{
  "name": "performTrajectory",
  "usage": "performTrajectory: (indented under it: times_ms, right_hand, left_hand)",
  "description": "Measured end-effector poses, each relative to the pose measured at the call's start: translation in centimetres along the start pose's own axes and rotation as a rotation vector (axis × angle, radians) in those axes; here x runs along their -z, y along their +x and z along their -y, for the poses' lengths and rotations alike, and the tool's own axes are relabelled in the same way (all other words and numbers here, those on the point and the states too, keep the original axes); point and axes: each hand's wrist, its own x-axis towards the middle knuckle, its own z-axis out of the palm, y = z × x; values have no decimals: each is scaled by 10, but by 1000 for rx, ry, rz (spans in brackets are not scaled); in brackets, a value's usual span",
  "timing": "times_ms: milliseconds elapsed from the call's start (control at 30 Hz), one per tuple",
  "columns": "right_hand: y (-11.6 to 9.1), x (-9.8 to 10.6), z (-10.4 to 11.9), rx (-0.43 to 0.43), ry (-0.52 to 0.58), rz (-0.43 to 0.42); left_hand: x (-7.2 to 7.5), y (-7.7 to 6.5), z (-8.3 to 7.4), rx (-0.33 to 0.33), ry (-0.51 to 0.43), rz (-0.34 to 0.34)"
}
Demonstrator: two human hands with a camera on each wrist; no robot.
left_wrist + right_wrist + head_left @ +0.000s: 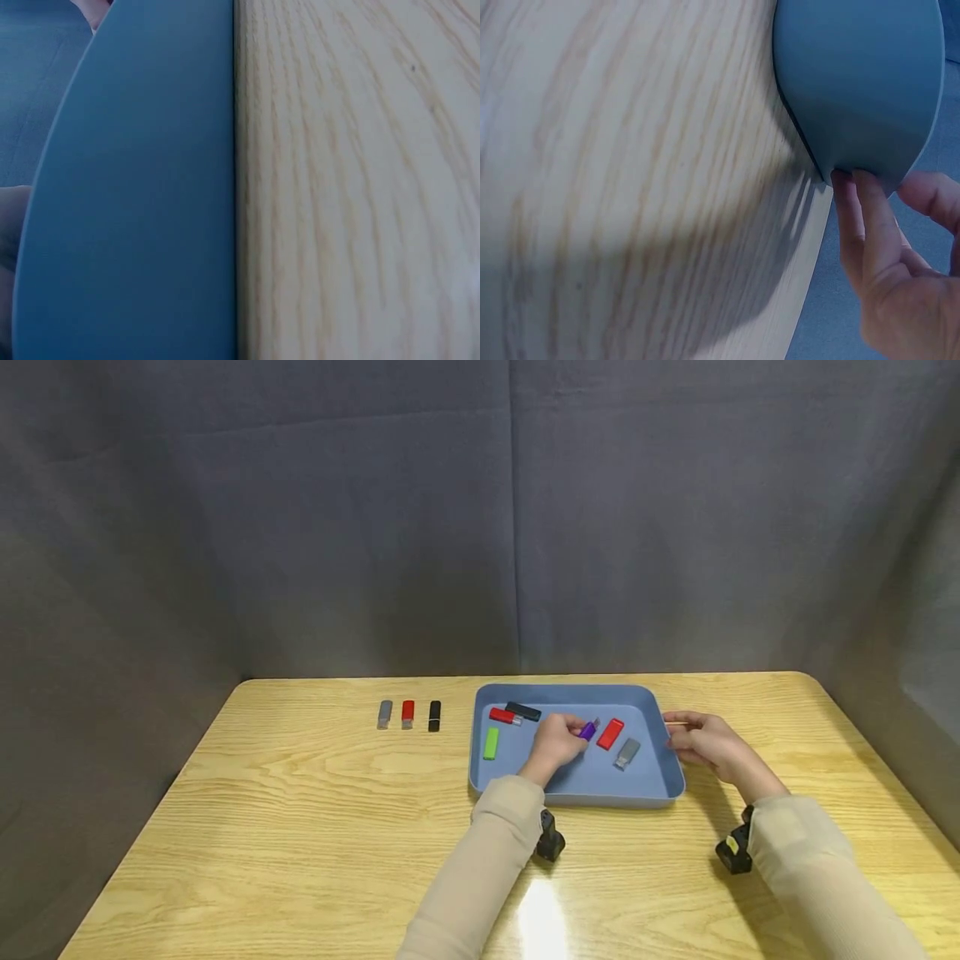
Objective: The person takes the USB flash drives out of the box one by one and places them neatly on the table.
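My left hand (557, 745) reaches into the blue tray (607, 800) and pinches a purple USB stick (588, 731) between thumb and fingers, its metal plug pointing up and right. In the left wrist view the tray's front wall covers most of that hand. Beside the stick, inside the tray, lie a red USB stick (611, 734) and a grey one (627, 753). At the tray's right end my right hand (708, 745) touches the wall with nearly straight fingers (877, 232), while its thumb lies at the rim.
Towards the tray's left end are a green USB stick (491, 743), another red one (502, 716) and a black one (522, 711). Left of the tray, on the wooden table (300, 843), a grey stick (385, 714), a red stick (408, 714) and a black stick (435, 716) form a row.
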Motion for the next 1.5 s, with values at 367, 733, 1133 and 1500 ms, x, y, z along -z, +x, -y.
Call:
performTrajectory:
  times_ms: [367, 733, 1133, 1500]
  right_hand:
    - [1, -2, 2, -23, 1, -7]
    - [2, 1, -1, 1, 8, -11]
    - [2, 0, -1, 10, 7, -6]
    - [2, -1, -1, 15, 2, -16]
  left_hand:
    - [14, 2, 3, 43, -96, -8]
    - [32, 4, -1, 49, -218, 15]
    - [61, 6, 4, 74, -347, -19]
    - [87, 6, 11, 98, -437, -64]
